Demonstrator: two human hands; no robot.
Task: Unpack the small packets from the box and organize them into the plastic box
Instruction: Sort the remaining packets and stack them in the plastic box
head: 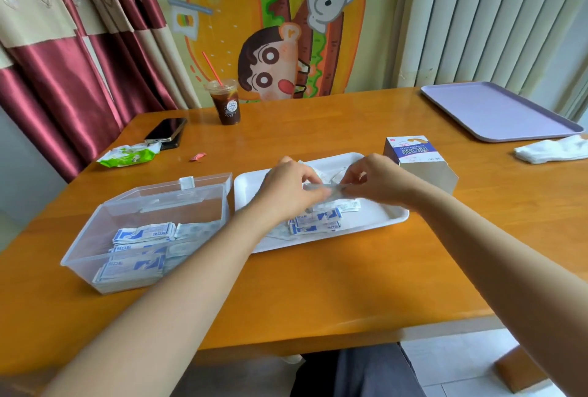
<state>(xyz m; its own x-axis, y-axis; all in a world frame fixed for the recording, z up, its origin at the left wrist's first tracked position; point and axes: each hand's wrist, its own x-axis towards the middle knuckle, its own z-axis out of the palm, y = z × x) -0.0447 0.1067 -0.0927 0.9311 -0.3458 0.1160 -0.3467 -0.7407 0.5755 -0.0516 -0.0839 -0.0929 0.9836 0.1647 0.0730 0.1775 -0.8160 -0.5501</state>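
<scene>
Head view shows left hand and right hand pinching one blurred clear wrapper above the white tray, loose packets below, plastic box left of tray.

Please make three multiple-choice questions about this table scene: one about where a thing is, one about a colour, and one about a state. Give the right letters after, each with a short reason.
1. Where is the phone?
A. in the plastic box
B. on the table's far left part
C. on the lilac tray

2. What colour is the tray under the hands?
A. white
B. green
C. black

3. What is the state of the plastic box?
A. shut and empty
B. open, with packets inside
C. turned upside down

Answers: 1 B, it lies near the cup of dark drink. 2 A, its rim is white. 3 B, the lid stands back and blue-and-white packets lie inside.
</scene>
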